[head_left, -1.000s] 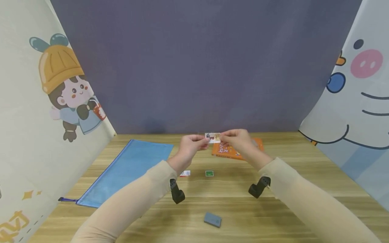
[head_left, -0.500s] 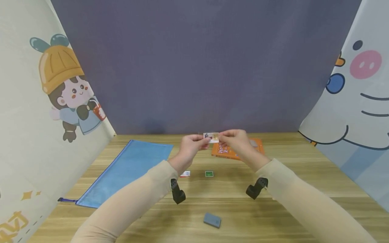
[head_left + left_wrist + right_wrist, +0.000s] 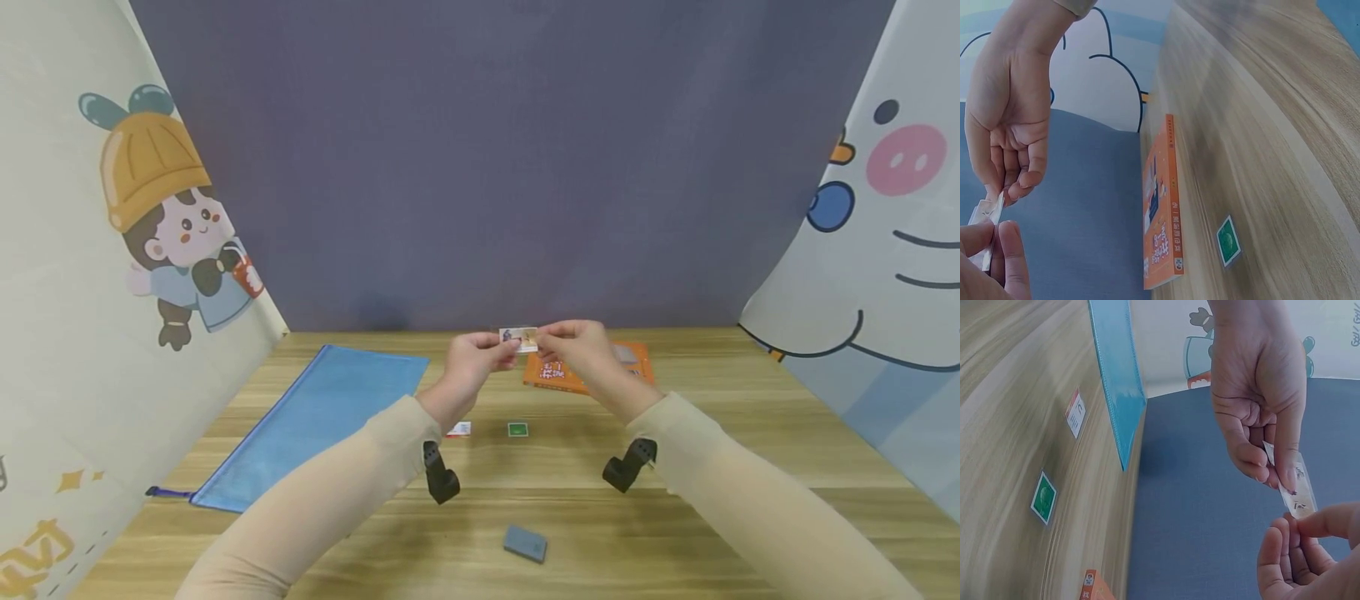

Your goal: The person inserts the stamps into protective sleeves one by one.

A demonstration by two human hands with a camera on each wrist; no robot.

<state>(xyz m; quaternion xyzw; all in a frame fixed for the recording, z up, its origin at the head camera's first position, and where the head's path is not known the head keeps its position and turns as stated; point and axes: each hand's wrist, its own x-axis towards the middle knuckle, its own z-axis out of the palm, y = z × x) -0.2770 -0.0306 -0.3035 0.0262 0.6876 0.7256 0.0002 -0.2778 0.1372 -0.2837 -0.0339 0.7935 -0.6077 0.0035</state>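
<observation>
Both hands are raised over the far part of the table, holding a small printed card [image 3: 517, 339] between them. Thumb and fingers of my left hand [image 3: 471, 364] pinch the left end of the card and a clear plastic sleeve [image 3: 1310, 478] around it. At the right end, my right hand [image 3: 581, 350] pinches the card between thumb and fingertips. The right wrist view shows the clear film along the card's edges. Below the hands lie a green card [image 3: 517, 429] and a white card [image 3: 460, 429] with a red edge, partly hidden behind the left wrist.
An orange book [image 3: 555, 375] lies behind the right hand, partly covered by it. A blue mesh zip pouch [image 3: 322, 417] is at the left. Nearer me rests a small grey flat block [image 3: 525, 543]. A dark curtain [image 3: 510, 167] closes the table's back edge.
The right hand and the card have shifted slightly left, toward the left hand, which has stayed nearly still. The things on the table have not moved.
</observation>
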